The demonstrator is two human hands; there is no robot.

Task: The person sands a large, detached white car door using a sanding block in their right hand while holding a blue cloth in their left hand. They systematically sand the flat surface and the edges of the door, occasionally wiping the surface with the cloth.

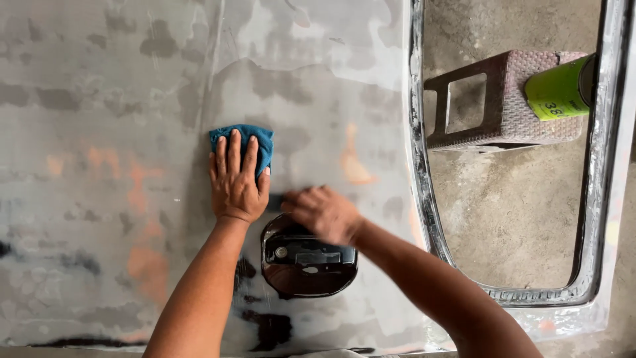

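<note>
Two bare hands work on a sanded grey car door panel [99,99]. Left hand [235,182] lies flat, fingers spread, pressing a blue cloth [255,140] beneath its fingertips. Right hand [321,212], just beside it, looks curled around a small dark block, perhaps sandpaper, blurred. Below both sits the dark door-handle recess [308,265].

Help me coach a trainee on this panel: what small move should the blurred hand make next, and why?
Probably another short stroke beside the dark handle recess. The right hand is blurred against the grey panel just above it, apparently gripping something dark, while the left hand presses a blue cloth flat alongside.
</note>
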